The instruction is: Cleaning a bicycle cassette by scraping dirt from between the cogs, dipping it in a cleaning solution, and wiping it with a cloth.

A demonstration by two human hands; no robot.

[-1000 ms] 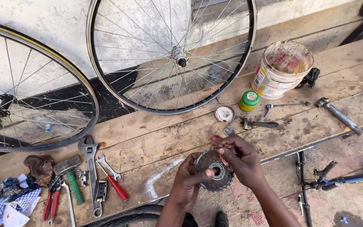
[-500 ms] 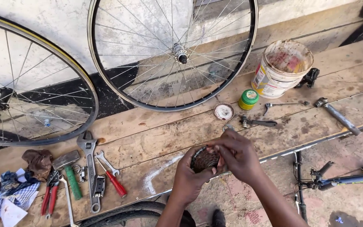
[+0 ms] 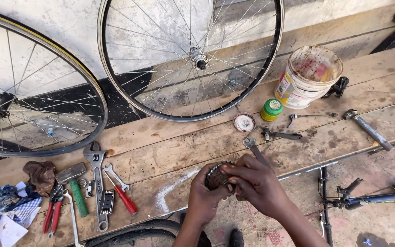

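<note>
At nine o'clock a spoked wheel (image 3: 33, 91) with a yellow-edged rim leans on the wall. Below it, at eight o'clock, lie a checked rag (image 3: 1, 208), red-handled pliers (image 3: 52, 211), a green-handled tool (image 3: 77, 197), a big adjustable wrench (image 3: 98, 183), a small spanner (image 3: 114, 176) and a red-handled screwdriver (image 3: 125, 200), all on the wooden planks (image 3: 170, 151).

At twelve o'clock a second bare wheel (image 3: 190, 59) stands against the wall.

At six o'clock the left hand (image 3: 204, 196) is curled round a dark, greasy toothed cog (image 3: 216, 176), cupping it from below. The right hand (image 3: 254, 183) closes over the cog from the other side, fingers bent on its top edge, so most of it is hidden. A spanner (image 3: 254, 148) lies just beyond the knuckles.

At one o'clock sit a round open tin (image 3: 244, 122), a small green-lidded pot (image 3: 271, 110) and a stained white bucket (image 3: 308, 77) with a yellow and red label. At four o'clock lies a bicycle frame (image 3: 371, 199).
</note>
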